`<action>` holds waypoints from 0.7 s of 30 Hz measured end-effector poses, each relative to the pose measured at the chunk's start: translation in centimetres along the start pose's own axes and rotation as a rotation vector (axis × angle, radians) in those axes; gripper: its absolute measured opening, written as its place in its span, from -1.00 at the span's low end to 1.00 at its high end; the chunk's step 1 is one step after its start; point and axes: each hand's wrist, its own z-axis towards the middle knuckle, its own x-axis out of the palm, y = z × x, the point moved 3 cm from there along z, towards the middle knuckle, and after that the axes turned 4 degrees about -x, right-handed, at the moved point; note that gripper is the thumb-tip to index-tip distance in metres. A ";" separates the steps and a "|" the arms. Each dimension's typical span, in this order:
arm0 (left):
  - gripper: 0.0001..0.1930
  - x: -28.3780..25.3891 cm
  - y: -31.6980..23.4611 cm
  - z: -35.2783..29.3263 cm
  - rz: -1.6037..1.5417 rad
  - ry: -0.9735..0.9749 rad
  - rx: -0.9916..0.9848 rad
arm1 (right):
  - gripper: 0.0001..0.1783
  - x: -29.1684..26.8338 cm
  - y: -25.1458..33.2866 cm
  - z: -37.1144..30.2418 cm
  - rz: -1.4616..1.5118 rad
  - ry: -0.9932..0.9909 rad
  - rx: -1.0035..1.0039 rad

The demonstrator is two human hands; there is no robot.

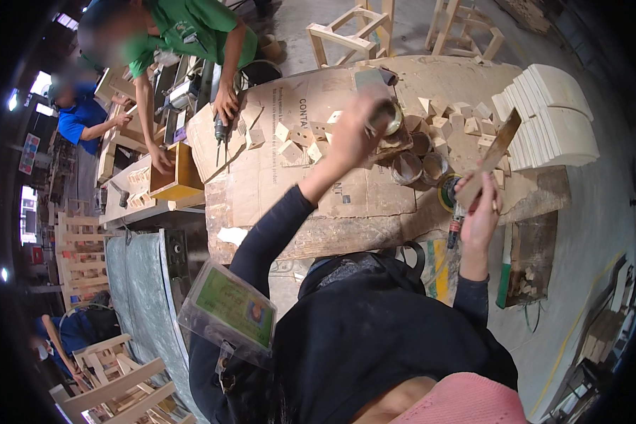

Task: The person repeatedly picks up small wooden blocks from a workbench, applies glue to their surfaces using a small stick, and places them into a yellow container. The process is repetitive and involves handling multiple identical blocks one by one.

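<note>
Landmark: the cardboard-covered workbench [261, 184], to which all places below are referred.
Left hand: the left hand [350, 138] is raised above the middle of the workbench, fingers closed round a small round tin [389, 116]; the hand is blurred, so the exact grip cannot be told.
Right hand: the right hand [482, 208] is held over the right edge of the workbench, thumb and fingers pinched on the lower end of a flat wooden stick [493, 157], whose upper end slants up toward the stack of curved white panels [555, 116].
Tin: it is kept above the open cans [420, 164] standing right of the workbench's middle; whether it is tilted cannot be told.
Doing it well, tin: it is best kept level and low over the open cans, so that anything spilled is caught there and not on the small wooden blocks [293, 141] scattered on the cardboard.
Doing it well, stick: it is best brought to the tin, not the tin to it, and gripped further up for firmer control.
Hazard: the stick's free end is near the white panels, and smearing them is judged the main risk.
Nearby: at the workbench's left end a person in green presses a power drill [220, 131] down; that hand is best kept well apart from.
</note>
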 end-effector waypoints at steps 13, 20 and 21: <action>-0.63 5.9 13.3 0.2 -0.798 0.040 -0.787 | -0.59 1.7 4.6 0.0 -0.816 0.457 -0.279; -0.51 -0.4 6.8 2.8 -0.926 -0.233 -0.692 | -0.47 8.4 7.7 0.6 -1.316 0.755 -0.909; -0.49 -1.0 6.0 3.2 -0.938 -0.223 -0.679 | -0.46 9.5 7.9 0.7 -1.345 0.759 -0.984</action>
